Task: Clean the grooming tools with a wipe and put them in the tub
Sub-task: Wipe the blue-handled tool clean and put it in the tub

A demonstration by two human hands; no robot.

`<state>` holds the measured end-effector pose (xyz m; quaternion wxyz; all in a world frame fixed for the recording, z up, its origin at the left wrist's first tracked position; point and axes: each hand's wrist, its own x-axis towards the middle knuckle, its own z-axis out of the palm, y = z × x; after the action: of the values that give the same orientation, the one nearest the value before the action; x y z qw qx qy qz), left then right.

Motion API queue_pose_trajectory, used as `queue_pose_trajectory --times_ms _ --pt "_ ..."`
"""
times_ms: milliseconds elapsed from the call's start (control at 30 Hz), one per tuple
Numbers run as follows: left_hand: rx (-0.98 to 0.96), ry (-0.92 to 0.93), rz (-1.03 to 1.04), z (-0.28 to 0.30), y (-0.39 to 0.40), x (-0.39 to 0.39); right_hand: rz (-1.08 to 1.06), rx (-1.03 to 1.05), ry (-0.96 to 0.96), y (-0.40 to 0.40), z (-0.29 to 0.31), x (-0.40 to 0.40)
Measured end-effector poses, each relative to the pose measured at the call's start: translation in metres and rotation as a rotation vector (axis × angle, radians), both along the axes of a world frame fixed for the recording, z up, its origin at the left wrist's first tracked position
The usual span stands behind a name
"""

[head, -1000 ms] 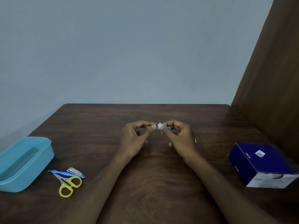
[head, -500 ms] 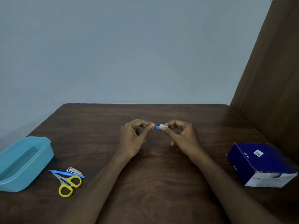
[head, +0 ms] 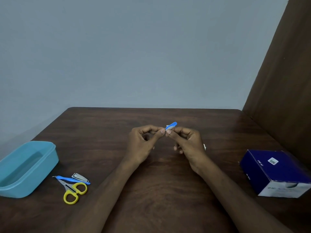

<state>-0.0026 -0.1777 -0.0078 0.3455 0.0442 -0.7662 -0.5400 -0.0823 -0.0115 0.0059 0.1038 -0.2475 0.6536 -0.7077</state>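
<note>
view: head cam, single, wide-angle, worn by the person
facing: forward and down over the wooden table (head: 168, 190), grey wall fills upper half of frame
nearness: close; forearms enter from bottom edge, left hand (head: 143, 145) and right hand (head: 188, 145) meet at frame centre
edges: tub (head: 42, 169) cut off at lower left, blue box (head: 277, 174) cut off at lower right
shared: none, only one view

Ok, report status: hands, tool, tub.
Both hands pinch small blue tool above table: left hand, right hand, white wipe at fingertips. Tub holds no tool. Scissors, clipper wait beside it. Nothing obstructing.
</note>
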Motion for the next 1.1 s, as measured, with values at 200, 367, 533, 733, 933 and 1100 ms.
queue_pose_trajectory --times_ms 200,367,533,733,933,1100 --pt "-0.107 -0.067 0.023 0.0 0.004 0.002 -0.118 -0.072 -0.043 0.002 0.002 -0.006" --pt "-0.113 -0.109 0.053 0.002 0.007 0.005 -0.166 -0.175 -0.092 0.004 0.006 -0.006" --pt "-0.08 -0.135 0.102 0.004 0.009 0.006 -0.185 -0.147 -0.098 0.006 0.005 -0.003" --pt "-0.171 -0.196 0.195 0.006 0.013 0.014 -0.156 0.001 -0.01 -0.002 -0.003 0.007" --pt "-0.141 -0.215 0.327 0.01 0.017 0.03 -0.037 -0.049 -0.14 -0.007 0.002 0.024" --pt "-0.067 -0.283 0.369 0.024 0.018 0.076 0.063 -0.001 -0.087 -0.01 0.004 0.041"
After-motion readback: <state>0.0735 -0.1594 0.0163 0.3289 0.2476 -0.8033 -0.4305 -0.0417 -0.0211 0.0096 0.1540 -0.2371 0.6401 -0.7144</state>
